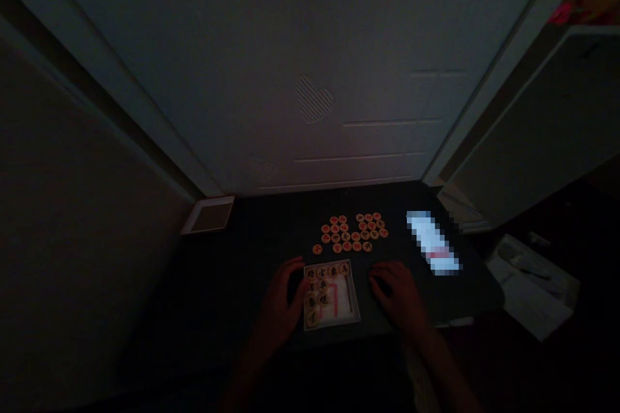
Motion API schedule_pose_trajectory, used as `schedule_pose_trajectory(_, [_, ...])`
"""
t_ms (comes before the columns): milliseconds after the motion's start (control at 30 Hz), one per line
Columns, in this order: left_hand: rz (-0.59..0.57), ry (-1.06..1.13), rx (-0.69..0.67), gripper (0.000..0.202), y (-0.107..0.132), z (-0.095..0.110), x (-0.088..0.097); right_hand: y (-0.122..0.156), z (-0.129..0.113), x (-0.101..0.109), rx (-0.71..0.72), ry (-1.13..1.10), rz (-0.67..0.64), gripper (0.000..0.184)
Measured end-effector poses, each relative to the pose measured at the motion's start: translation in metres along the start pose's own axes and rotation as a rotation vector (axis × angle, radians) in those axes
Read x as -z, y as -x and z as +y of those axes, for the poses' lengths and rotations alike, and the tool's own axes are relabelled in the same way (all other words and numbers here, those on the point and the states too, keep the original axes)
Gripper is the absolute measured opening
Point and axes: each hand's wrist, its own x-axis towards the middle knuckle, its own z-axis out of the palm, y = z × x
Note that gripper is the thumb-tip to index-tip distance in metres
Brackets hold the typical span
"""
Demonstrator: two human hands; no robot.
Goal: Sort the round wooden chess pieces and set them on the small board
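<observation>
A square, pale-edged box (343,317) lies on the dark table in front of me. In its top row and left columns sit several round Chinese chess pieces (322,272) with dark characters; its lower right shows a bare bottom with red marks. My left hand (285,293) is curved around the box's left side, thumb at the edge and fingers by the upper left corner. To the right of the box my right hand (394,290) rests on the table, fingers loosely bent and thumb apart, with nothing visible in it. Beyond the box several loose Chinese chess pieces (347,246) lie in rough rows.
A blurred-out bright phone-like screen (433,242) lies right of the pieces on the dark table (261,239). At the back left is a shallow box lid or tray (208,216). A pale door panel with a heart (314,100) stands behind. Papers (533,284) lie lower right. The light is dim.
</observation>
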Motion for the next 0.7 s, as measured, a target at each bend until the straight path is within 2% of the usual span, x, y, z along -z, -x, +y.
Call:
schedule_pose_trajectory(267, [0.013,0.044,-0.126,0.021,-0.066,0.025,0.003,-0.002,-0.005,0.001,-0.03,-0.026,0.009,0.014])
schedule_pose_trajectory(533, [-0.126,-0.005,-0.243,0.02,-0.121,0.058,0.003,-0.003,-0.006,0.003,-0.049,-0.079,0.014,0.012])
schedule_pose_trajectory(700, [-0.258,-0.04,-0.273,0.02,-0.14,0.084,-0.014,-0.004,-0.007,0.003,-0.069,-0.102,0.018,0.012])
